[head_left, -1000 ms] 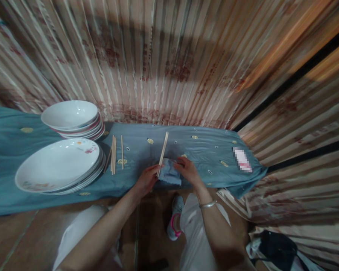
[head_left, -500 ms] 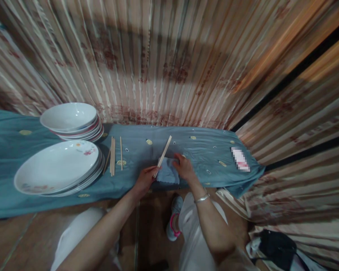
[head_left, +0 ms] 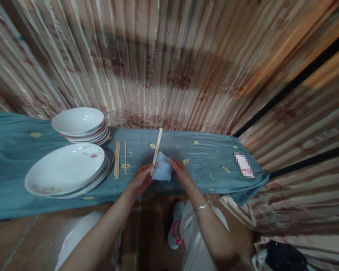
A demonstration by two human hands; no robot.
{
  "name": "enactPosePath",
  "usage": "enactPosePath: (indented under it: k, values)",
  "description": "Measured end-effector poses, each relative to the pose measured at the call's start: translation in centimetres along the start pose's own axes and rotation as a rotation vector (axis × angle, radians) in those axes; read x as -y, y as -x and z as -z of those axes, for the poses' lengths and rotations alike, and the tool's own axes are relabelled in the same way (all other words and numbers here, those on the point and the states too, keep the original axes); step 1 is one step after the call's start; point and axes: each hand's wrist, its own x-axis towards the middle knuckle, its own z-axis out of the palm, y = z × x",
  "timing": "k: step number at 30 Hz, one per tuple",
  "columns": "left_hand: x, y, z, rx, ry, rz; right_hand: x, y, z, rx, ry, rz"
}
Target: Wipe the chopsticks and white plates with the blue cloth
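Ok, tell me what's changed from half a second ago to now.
The held chopsticks in the left hand have swung a little leftward at the top, more upright. The blue cloth has gone from spread to bunched, and the right hand has shifted slightly left, at its edge. The plates, bowls and loose chopsticks stayed put.

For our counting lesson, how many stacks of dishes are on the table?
2: a stack of bowls at the back and a stack of plates in front, both left of the hands.
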Motion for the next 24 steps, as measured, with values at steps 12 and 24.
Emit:
enactPosePath:
  k: [12,24]
  values:
    - [-1.1,-0.1,1.7,-0.157,-0.024,-0.122,-0.1,-0.8,-4.1,-0.091,-0.341,-0.052]
    - [0.6,0.4,1.7,-0.037,-0.248,-0.104,-0.2,-1.0,-5.6,-0.017,-0.050,0.029]
